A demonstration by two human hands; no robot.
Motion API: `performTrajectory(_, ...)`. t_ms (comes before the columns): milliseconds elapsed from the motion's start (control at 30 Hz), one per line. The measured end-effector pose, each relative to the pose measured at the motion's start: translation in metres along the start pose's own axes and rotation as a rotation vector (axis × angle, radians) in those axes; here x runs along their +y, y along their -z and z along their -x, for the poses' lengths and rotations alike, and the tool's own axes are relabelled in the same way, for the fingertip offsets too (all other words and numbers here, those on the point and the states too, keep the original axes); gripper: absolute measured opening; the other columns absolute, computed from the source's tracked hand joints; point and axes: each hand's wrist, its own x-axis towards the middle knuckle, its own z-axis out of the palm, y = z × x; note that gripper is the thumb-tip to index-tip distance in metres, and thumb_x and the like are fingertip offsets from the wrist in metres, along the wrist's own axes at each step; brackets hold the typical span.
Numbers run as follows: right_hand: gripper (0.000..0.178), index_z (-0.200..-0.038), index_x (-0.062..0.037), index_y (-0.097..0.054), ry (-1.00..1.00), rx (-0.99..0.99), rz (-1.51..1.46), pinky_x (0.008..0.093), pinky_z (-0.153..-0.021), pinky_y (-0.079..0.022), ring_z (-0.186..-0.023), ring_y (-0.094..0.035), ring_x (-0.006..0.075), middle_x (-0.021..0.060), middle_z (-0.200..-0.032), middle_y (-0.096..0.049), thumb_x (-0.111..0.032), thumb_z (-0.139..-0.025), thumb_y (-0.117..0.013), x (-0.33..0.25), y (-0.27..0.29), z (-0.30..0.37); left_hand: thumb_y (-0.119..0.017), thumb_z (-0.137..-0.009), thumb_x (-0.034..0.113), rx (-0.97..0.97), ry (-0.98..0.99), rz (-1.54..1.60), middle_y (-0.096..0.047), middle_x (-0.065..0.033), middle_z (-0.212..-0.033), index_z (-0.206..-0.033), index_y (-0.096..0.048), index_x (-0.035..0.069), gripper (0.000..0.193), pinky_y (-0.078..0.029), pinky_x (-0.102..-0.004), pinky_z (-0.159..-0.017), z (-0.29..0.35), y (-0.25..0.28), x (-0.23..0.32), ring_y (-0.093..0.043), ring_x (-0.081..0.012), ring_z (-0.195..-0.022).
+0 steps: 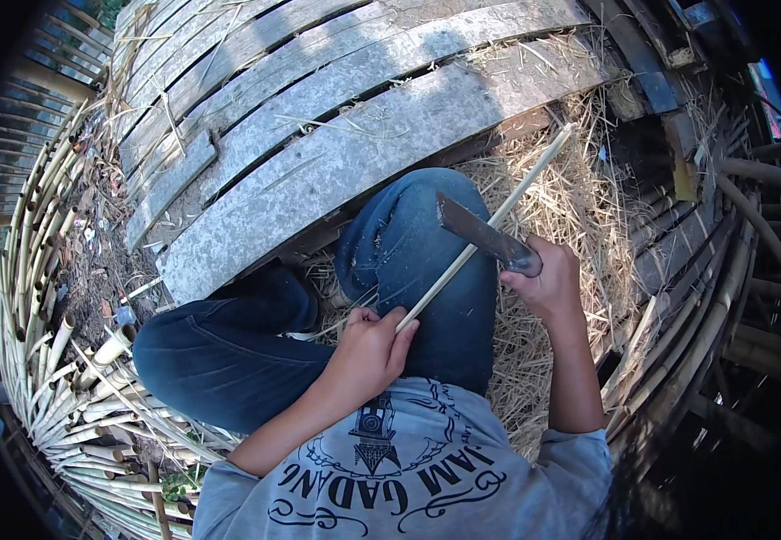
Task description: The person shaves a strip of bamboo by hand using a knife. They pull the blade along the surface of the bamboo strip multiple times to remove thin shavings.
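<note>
A long, pale bamboo strip [532,175] slants across my right thigh, its far end up over the straw. Near its lower end, my left hand [371,349] is closed around it, thumb pressed along the side. My right hand [548,281] grips a dark, broad-bladed knife [480,232] whose handle is mostly hidden in the fist. The blade lies across the strip from above, pointing up and left; whether its edge bites into the bamboo I cannot tell. Both hands are over my lap, on blue jeans [408,234].
A low platform of grey wooden slats [345,144] fills the area ahead, with a loose short board [171,187] on it. Straw and shavings [579,216] cover the ground at right. Bundled bamboo poles [93,450] lie at left; more poles [696,306] stand along the right.
</note>
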Motion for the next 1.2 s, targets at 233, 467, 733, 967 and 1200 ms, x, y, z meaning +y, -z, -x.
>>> performTrajectory(233,0.071,-0.063,-0.0067,-0.052,0.093,0.087,0.124,0.041,-0.052,-0.049,-0.052,-0.062,0.0314,0.0106,-0.053,-0.056,-0.075,-0.06,-0.073,-0.008,0.003,-0.002,-0.055,-0.096,0.016,0.016,0.002,0.017,-0.05,-0.0136,-0.049,-0.089,-0.06,0.0,0.018,-0.043,-0.0397,-0.08,0.001,-0.001,-0.005,-0.054,-0.036,-0.053)
performTrajectory(467,0.069,-0.066,-0.0044,-0.057,0.166,0.003,0.029,0.0406,-0.051,-0.049,-0.055,-0.064,0.0352,0.0139,-0.052,-0.056,-0.071,-0.065,-0.073,-0.03,-0.006,0.02,-0.052,-0.097,0.015,-0.042,0.031,0.059,-0.051,-0.0187,-0.059,-0.087,-0.06,0.0,0.02,-0.044,-0.0418,-0.072,0.001,0.004,-0.003,-0.054,-0.0405,-0.062)
performTrajectory(733,0.066,-0.067,-0.0051,-0.06,0.156,-0.008,0.072,0.04,-0.05,-0.05,-0.052,-0.064,0.0322,0.0127,-0.052,-0.058,-0.071,-0.067,-0.072,-0.024,0.003,0.021,-0.053,-0.097,0.015,0.012,-0.031,0.057,-0.048,-0.0162,-0.049,-0.086,-0.059,0.0,0.02,-0.045,-0.0424,-0.073,-0.001,-0.001,-0.006,-0.053,-0.0392,-0.053)
performTrajectory(967,0.074,-0.063,-0.007,-0.055,0.252,0.091,0.135,0.0369,-0.046,-0.047,-0.048,-0.061,0.0281,0.0091,-0.05,-0.054,-0.08,-0.06,-0.069,-0.004,-0.006,0.013,-0.054,-0.097,0.016,0.03,0.002,0.01,-0.051,-0.0189,-0.056,-0.093,-0.062,-0.003,0.021,-0.045,-0.0405,-0.074,-0.002,-0.003,-0.003,-0.055,-0.0404,-0.058)
performTrajectory(1200,0.077,-0.062,-0.0085,-0.051,0.317,0.174,0.188,0.0372,-0.044,-0.046,-0.045,-0.059,0.0265,0.0075,-0.049,-0.052,-0.084,-0.059,-0.066,0.001,-0.008,0.005,-0.053,-0.097,0.017,0.061,0.011,0.036,-0.054,-0.0203,-0.058,-0.092,-0.062,-0.003,0.022,-0.046,-0.0441,-0.072,0.002,-0.006,-0.007,-0.056,-0.0423,-0.06)
